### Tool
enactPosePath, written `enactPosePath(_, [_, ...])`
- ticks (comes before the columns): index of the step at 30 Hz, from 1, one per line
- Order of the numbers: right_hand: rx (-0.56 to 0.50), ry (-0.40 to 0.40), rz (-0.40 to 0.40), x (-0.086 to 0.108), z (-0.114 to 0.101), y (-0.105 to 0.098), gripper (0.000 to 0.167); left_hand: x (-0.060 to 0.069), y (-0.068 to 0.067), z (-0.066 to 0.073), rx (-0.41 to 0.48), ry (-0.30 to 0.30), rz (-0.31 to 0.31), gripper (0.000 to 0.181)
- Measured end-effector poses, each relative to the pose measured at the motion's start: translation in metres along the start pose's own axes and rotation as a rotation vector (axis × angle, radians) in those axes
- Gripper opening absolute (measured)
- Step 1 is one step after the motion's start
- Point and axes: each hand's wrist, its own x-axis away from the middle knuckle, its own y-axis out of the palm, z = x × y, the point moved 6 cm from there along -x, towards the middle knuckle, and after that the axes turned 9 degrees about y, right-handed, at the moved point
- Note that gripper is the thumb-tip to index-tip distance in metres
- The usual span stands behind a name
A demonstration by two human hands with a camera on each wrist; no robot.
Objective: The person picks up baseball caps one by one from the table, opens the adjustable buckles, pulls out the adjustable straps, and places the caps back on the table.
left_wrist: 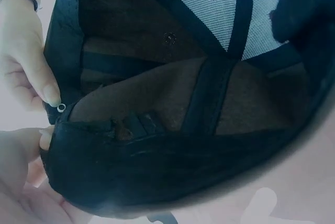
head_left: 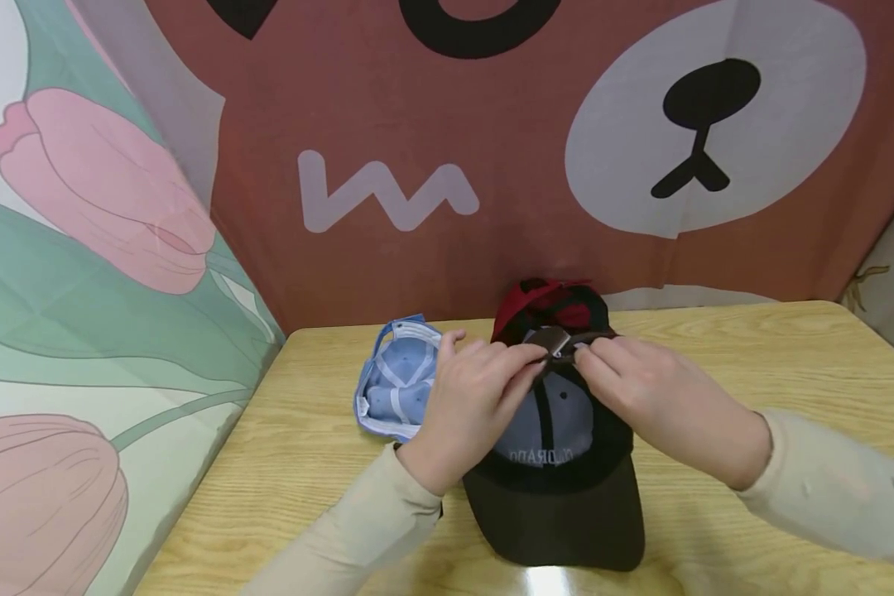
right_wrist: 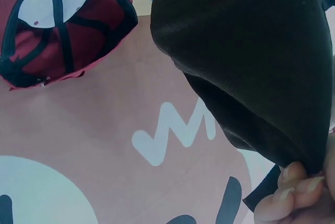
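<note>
A dark brown baseball cap (head_left: 566, 521) faces me with its hollow side up, brim nearest me and back strap (head_left: 547, 338) at the top. My left hand (head_left: 473, 393) pinches one end of that strap, beside a small metal buckle (head_left: 561, 346). Close by on the other side, my right hand (head_left: 651, 381) pinches the other strap end. In the left wrist view the cap's lining (left_wrist: 146, 93) shows dark seam tape, and fingertips of both hands meet at its edge. The right wrist view shows the cap's outside (right_wrist: 246, 51) and fingers gripping its edge.
A red cap (head_left: 508, 313) sits right behind the brown one, its inside also seen in the right wrist view. To the left, a light blue cap (head_left: 395, 381) lies hollow side up on the wooden table (head_left: 290, 497). A printed cloth (head_left: 417, 265) hangs behind.
</note>
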Motion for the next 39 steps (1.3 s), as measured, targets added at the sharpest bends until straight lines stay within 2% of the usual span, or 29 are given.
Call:
enactPosePath(11, [-0.028,0.038,0.012,0.0011,0.0028,-0.0008,0.048,0.0015,-0.0012,0.0028,-0.026,0.035,-0.007,0.013])
enactPosePath(24, [-0.019,0.049,0.028,0.0011,0.0055,-0.0037,0.045,0.0007,-0.0013,0.0025,-0.032,0.031,0.012,0.011])
enactPosePath(33, [-0.014,0.031,0.04,0.0004,0.003,-0.0048,0.045,0.0018,0.0007,0.0013,-0.02,0.006,0.005,0.01])
enactPosePath(39, [-0.009,0.031,0.028,0.0008,0.0024,-0.0044,0.046,0.0018,0.0,0.0016,-0.018,0.015,0.012,0.011])
